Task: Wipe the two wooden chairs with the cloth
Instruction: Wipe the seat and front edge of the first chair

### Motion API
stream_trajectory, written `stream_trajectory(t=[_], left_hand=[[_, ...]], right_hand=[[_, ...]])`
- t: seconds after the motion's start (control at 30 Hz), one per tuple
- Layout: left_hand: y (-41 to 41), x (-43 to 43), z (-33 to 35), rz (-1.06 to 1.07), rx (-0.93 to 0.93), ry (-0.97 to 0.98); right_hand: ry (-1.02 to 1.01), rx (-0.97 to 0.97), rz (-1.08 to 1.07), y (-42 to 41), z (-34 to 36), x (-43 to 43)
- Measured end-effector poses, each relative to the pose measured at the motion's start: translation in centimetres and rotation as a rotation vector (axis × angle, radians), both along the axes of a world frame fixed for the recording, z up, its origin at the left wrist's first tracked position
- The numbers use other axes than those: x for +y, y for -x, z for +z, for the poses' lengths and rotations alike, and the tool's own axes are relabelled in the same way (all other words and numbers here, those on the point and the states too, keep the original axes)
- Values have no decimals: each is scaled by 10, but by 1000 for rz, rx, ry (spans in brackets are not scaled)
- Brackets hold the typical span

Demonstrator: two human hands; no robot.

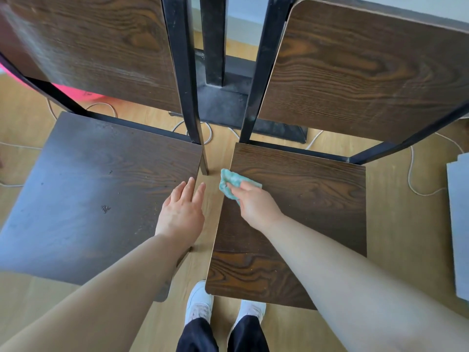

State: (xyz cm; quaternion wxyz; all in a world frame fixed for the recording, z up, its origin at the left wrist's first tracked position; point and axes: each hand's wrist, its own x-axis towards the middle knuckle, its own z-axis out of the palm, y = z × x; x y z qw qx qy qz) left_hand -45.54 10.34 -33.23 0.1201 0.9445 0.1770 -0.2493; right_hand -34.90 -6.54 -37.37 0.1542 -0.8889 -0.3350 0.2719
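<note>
1. Head view: crumpled teal cloth [229, 182] is pinned by the right hand [253, 203], fingers curled around it, on the right dark wooden chair seat [304, 199], near its left edge.
2. Left hand [184, 212] is held flat, fingers loosely spread, at the left dark wooden chair seat's [101, 186] right edge.

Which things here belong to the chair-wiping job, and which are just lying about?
Job: left chair; right chair; green cloth, held by the right hand; left hand, open, at the left chair's seat edge.

Lying about: white cables; pink object; black table base; grey panel.
</note>
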Motion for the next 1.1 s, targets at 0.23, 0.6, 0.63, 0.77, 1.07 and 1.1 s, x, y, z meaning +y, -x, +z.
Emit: stream_trajectory(t=[0.23, 0.6, 0.63, 0.77, 1.07, 1.1], left_hand=[[8, -6, 6, -46, 22, 19], [27, -15, 5, -91, 45, -26], [29, -16, 5, -94, 47, -26], [35, -21, 6, -97, 57, -27], [24, -28, 6, -97, 51, -31], [21, -30, 6, -96, 47, -28]], right_hand=[[-71, 56, 16, 78, 5, -23], [-44, 280, 70, 204, -6, -59], [-20, 350, 56, 212, -4, -60], [-142, 583, -284, 219, 17, -72], [-785, 669, -1274, 80, 82, -158], [-787, 571, -1312, 57, 82, -171]])
